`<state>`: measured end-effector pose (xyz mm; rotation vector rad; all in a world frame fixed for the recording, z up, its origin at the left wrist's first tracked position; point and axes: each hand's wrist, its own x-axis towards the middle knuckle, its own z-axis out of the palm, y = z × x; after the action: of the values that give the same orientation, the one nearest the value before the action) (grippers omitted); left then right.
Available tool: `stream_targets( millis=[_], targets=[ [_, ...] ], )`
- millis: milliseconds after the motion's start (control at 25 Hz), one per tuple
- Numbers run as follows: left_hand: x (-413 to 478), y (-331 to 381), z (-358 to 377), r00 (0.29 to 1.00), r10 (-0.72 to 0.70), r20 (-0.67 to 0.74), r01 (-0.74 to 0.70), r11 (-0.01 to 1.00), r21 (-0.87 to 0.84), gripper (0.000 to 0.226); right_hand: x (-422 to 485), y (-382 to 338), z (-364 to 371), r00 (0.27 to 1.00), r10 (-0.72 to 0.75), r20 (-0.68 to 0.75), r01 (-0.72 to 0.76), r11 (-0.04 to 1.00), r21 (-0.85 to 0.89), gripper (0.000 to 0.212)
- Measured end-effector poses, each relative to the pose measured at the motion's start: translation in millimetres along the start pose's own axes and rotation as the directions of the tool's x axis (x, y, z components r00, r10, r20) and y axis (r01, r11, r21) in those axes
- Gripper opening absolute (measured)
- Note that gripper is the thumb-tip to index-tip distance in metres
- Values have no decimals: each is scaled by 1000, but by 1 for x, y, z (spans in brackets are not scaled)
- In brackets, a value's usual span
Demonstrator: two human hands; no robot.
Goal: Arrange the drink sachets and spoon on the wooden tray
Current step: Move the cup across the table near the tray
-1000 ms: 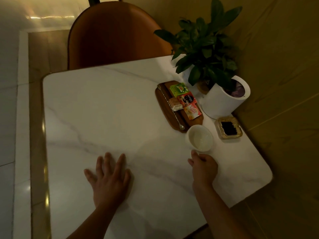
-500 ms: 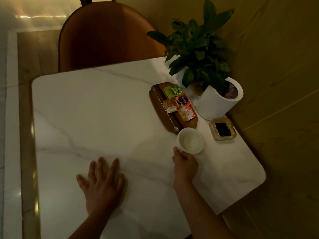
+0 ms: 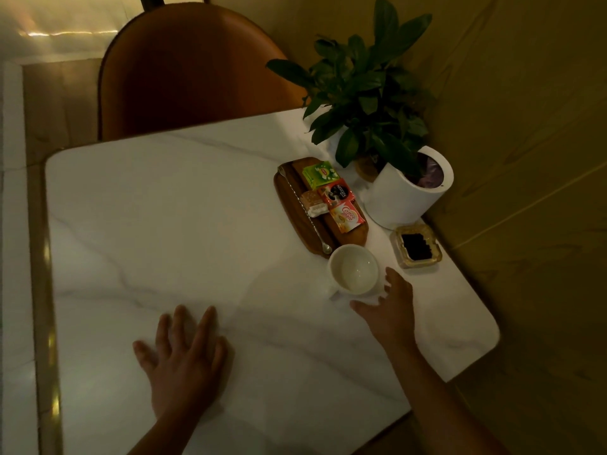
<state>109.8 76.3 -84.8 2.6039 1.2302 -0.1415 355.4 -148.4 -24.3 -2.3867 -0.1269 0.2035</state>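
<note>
A wooden tray (image 3: 289, 211) lies at the table's far right. On it sit a green tea sachet (image 3: 320, 174), a red coffee sachet (image 3: 336, 193), an orange creamer sachet (image 3: 347, 217) and small sugar packets (image 3: 313, 204). A long metal spoon (image 3: 303, 210) lies along the tray's left side. A white cup (image 3: 354, 269) stands just in front of the tray. My right hand (image 3: 389, 307) hovers beside the cup, fingers spread, holding nothing. My left hand (image 3: 184, 359) rests flat on the marble table (image 3: 164, 224).
A potted plant in a white pot (image 3: 404, 198) stands right of the tray, against the wall. A glass ashtray (image 3: 416, 246) sits in front of the pot. An orange chair (image 3: 187, 70) is pushed in at the far side.
My right hand has let go of the cup and drawn back to its right with fingers spread. The cup stands in front of the tray. My left hand stays flat.
</note>
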Motion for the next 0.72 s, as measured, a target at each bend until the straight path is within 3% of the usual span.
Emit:
stream_targets(
  millis=[80, 160, 200, 240, 320, 400, 440, 720],
  targets=[
    [0, 1, 0, 1000, -5, 0, 5, 1000, 6, 68, -1, -7, -1, 976, -215, -33, 201, 950, -237, 82],
    [1, 0, 0, 1000, -1, 0, 1, 1000, 13, 68, -14, -12, 6, 907, -416, -72, 370, 866, -336, 45],
    [1, 0, 0, 1000, 1, -2, -1, 1000, 15, 68, -22, -15, 12, 901, -431, -57, 396, 867, -303, 25],
    [1, 0, 0, 1000, 2, -3, -2, 1000, 17, 68, -30, -19, 21, 933, -360, -25, 346, 913, -217, 18],
    [0, 0, -1, 1000, -6, -4, 7, 1000, 14, 68, -38, -26, 41, 999, -26, 38, 25, 999, 37, 25],
    [1, 2, -1, 1000, -10, -8, 11, 1000, 14, 68, -38, -33, 60, 945, 314, 93, -327, 891, 314, 22],
    [1, 1, -1, 1000, -11, -6, 11, 1000, 16, 68, -38, -36, 67, 910, 398, 112, -408, 817, 408, 19],
    [-1, 2, -3, 1000, 0, -19, 0, 1000, -16, 70, -36, -50, 94, 870, 491, -49, -357, 695, 625, 15]
  ],
)
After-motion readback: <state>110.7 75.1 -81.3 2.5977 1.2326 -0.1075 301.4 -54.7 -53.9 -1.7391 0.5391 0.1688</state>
